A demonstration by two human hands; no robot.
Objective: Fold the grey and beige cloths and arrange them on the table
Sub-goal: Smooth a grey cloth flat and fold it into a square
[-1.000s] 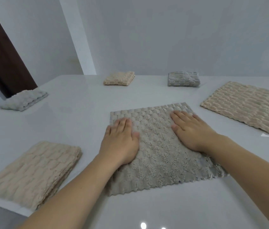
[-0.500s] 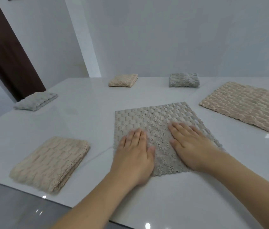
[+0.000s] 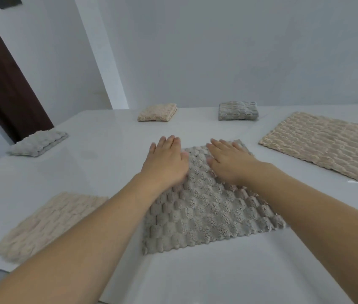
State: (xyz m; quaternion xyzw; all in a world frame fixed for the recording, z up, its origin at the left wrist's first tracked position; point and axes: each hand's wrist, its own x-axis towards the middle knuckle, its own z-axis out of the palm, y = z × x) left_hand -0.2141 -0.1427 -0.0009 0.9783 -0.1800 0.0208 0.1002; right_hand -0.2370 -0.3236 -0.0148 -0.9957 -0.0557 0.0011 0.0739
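Fingers of your left hand: straight, close together, flat at the far left corner of the grey cloth, gripping nothing. Right hand: same pose, palm down on the cloth's far right edge. Both forearms: extended forward from the lower frame. Grey cloth: centre of the white table. Unfolded beige cloth: right of frame.

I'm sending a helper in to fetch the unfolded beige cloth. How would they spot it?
On the white table, look to the right side, beyond the right hand. The beige cloth there lies spread flat in one layer; the other beige ones are folded.
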